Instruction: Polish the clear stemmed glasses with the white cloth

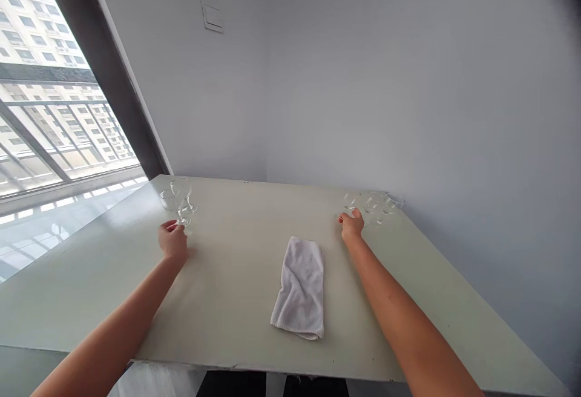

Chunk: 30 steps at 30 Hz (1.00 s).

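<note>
My left hand [172, 241] rests on the table with curled fingers at the foot of a clear coupe glass [172, 200]. A second coupe glass [181, 190] stands just behind that one. My right hand [352, 226] reaches to the base of a clear glass [351, 201], one of several glasses [376, 204] grouped at the far right. Those glasses are faint against the wall, and my fingers partly hide the nearest. Whether either hand grips a glass is hard to see. A folded white towel [299, 288] lies between my hands, nearer me.
The pale green table [245, 215] meets a grey wall at its far edge and right side. A large window [54, 94] with a railing lies to the left, with reflections on the table's left part. A white wall plate [212, 16] sits high up.
</note>
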Available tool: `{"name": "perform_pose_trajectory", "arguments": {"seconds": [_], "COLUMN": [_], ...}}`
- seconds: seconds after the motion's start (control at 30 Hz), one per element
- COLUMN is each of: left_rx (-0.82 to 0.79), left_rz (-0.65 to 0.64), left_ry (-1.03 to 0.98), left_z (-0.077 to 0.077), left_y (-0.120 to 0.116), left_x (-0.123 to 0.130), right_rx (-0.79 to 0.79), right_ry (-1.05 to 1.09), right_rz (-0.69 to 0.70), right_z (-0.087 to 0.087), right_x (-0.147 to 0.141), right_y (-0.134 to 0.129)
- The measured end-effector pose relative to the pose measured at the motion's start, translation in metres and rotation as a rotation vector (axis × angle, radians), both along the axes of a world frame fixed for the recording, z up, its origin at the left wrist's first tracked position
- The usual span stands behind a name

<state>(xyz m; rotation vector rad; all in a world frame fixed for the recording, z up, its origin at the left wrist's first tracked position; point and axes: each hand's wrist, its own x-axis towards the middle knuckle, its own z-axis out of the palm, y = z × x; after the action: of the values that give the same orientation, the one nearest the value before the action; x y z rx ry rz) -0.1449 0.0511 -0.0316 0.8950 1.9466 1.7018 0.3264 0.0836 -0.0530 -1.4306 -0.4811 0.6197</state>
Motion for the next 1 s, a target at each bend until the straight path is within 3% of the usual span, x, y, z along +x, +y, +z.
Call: {"name": "perform_pose_trajectory", "arguments": {"seconds": [0.13, 0.23, 0.4, 0.57, 0.63, 0.77, 0.9, 1.0], "left_rx": [-0.002, -0.023, -0.042, -0.018, -0.017, -0.016, -0.027, -0.039], "left_rz": [-0.255, -0.454, -0.706, -0.761, -0.789, -0.721, -0.468, -0.331], "left_ry": [-0.155, -0.194, -0.016, 0.265, 0.239, 0.086, 0.088, 0.111], "left_z": [-0.002, 0.001, 0.017, 0.030, 0.031, 0.025, 0.015, 0.010], "left_y": [-0.013, -0.026, -0.039, -0.045, -0.049, -0.048, -0.036, -0.028], "left_x": [0.056, 0.100, 0.157, 0.181, 0.177, 0.137, 0.065, 0.010], "right_rx": [-0.039, -0.045, 0.011, 0.104, 0.123, 0.110, 0.026, -0.044], "right_ry": [0.012, 0.017, -0.002, -0.070, -0.126, -0.208, -0.273, -0.281], "right_rz": [0.144, 0.253, 0.562, 1.020, 1.153, 1.207, 1.126, 0.959], "right_z": [0.004, 0.010, 0.027, 0.046, 0.054, 0.063, 0.057, 0.042], "right_x": [0.000, -0.019, -0.093, -0.166, -0.179, -0.173, -0.137, -0.097], "right_y": [0.011, 0.009, -0.022, -0.067, -0.080, -0.091, -0.091, -0.089]}}
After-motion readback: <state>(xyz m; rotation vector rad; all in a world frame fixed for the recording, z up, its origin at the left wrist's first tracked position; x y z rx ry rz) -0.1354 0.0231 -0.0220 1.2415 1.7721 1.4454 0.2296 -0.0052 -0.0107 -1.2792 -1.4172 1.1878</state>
